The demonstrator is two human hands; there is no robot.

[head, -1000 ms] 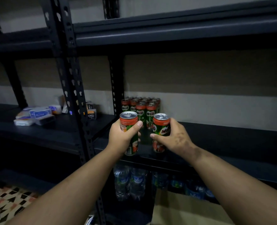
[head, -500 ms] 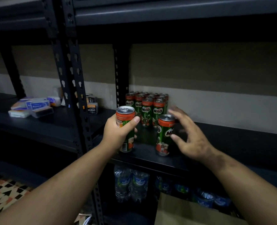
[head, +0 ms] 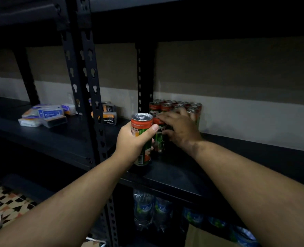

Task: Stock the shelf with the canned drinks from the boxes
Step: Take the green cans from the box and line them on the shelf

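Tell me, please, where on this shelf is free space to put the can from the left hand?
Free: the dark shelf right of the cans, along the wall. Crowded: the left corner, where the right hand presses a can and the left hand holds another.

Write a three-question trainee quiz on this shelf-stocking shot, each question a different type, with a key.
1. True or false: the left hand grips a Milo can.
2. What stands on the level below the black shelf? A) water bottles B) cereal boxes C) paint tins
3. Fill in: the right hand reaches to the group of Milo cans standing at the ____ of the shelf.

Key: 1 true; 2 A, the water bottles; 3 back.
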